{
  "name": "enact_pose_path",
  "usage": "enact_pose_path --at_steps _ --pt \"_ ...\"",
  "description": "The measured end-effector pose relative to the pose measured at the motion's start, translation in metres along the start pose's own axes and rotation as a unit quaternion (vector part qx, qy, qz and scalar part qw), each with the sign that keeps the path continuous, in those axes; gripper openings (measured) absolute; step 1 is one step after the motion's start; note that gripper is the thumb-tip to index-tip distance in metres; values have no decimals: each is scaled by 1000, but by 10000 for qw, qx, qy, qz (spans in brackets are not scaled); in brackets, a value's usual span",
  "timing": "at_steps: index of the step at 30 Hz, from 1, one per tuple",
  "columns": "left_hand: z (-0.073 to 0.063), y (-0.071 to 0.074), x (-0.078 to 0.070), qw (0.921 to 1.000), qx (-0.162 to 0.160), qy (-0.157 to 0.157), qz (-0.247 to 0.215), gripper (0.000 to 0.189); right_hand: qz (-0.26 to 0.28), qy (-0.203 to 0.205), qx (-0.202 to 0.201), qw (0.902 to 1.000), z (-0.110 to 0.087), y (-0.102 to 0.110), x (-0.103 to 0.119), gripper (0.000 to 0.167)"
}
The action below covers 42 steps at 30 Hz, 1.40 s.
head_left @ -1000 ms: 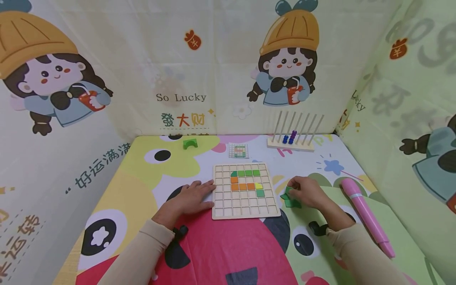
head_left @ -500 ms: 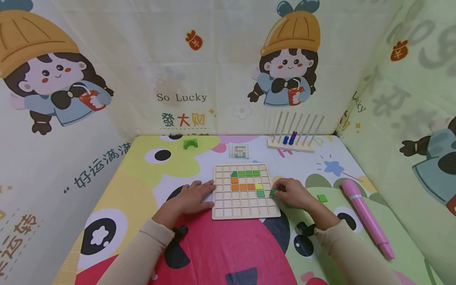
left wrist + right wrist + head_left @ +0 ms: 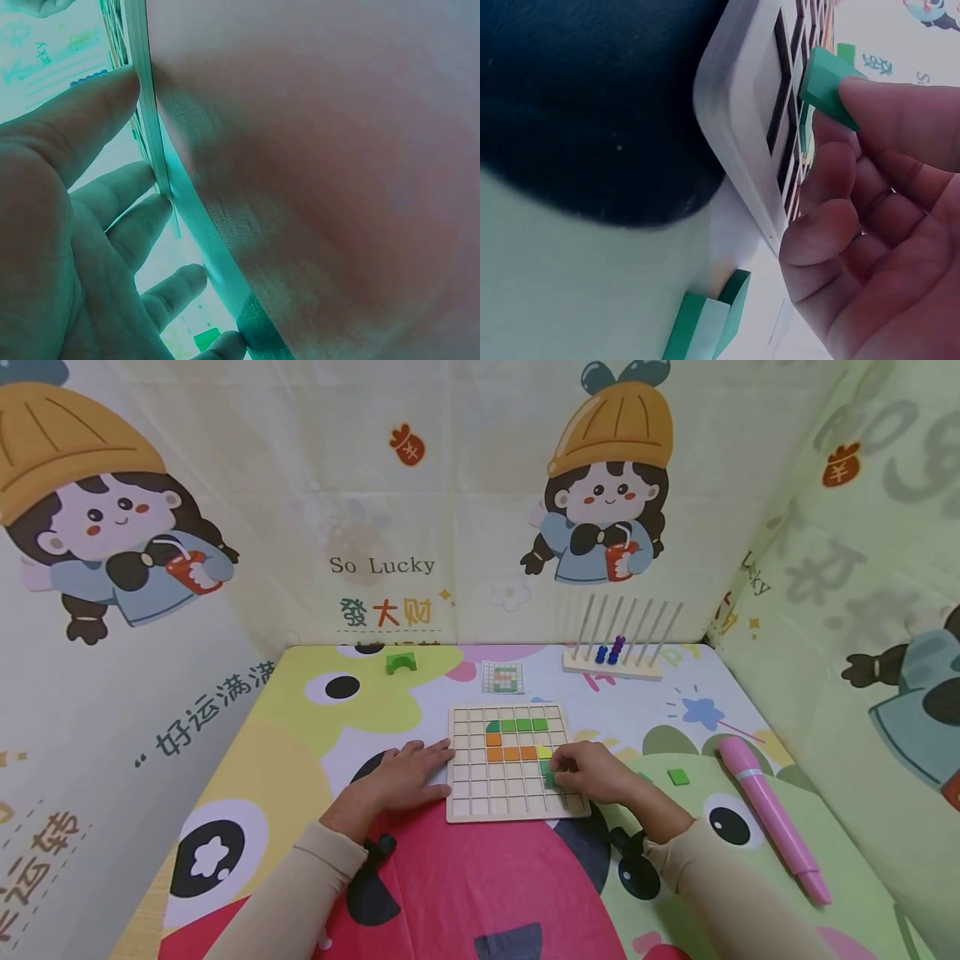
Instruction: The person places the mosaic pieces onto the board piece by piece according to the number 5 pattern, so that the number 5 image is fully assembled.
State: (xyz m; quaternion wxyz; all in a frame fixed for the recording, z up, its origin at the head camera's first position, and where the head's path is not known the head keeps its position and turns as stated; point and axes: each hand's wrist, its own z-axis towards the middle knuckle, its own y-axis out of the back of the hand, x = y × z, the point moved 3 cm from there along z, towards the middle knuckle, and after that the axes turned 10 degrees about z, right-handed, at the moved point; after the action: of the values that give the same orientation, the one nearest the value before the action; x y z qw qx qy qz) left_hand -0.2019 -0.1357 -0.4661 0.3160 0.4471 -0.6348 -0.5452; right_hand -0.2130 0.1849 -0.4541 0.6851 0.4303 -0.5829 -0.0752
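A wooden grid board (image 3: 498, 789) lies on the table with green, orange and yellow tiles set in some of its cells. My right hand (image 3: 596, 772) pinches a dark green square tile (image 3: 826, 81) between thumb and forefinger, over the right side of the board just below another green tile. In the right wrist view the tile is tilted at the grid's bars. My left hand (image 3: 397, 777) lies with fingers spread, its fingertips touching the board's left edge, as the left wrist view shows too.
Behind the board lies a pattern card (image 3: 502, 677), with a green arch block (image 3: 401, 662) to its left. A peg rack (image 3: 611, 667) with beads stands at the back right. A light green tile (image 3: 678, 777) and a pink pen-shaped object (image 3: 776, 818) lie to the right.
My right hand has picked the dark green tile from the small pile on the right and carried it left over the board. The left hand has stayed in place.
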Motion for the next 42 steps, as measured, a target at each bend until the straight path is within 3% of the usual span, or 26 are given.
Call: enact_pose_path --at_steps 10,18,30,36,42 --pt "1 -1 1 10000 2 -30 -6 76 -39 16 137 9999 -2 -5 0 4" --pt "1 -2 1 10000 -9 -43 1 76 -445 114 -121 9989 -1 -11 1 4" --pt "0 -2 0 10000 5 -56 16 77 -806 -47 -304 9963 -2 -12 5 6" --pt "1 -3 1 10000 25 6 38 77 -576 -183 -353 9975 -7 -6 5 12" --pt "1 -3 1 10000 10 6 -12 79 -558 -352 -763 9949 -16 10 -2 17"
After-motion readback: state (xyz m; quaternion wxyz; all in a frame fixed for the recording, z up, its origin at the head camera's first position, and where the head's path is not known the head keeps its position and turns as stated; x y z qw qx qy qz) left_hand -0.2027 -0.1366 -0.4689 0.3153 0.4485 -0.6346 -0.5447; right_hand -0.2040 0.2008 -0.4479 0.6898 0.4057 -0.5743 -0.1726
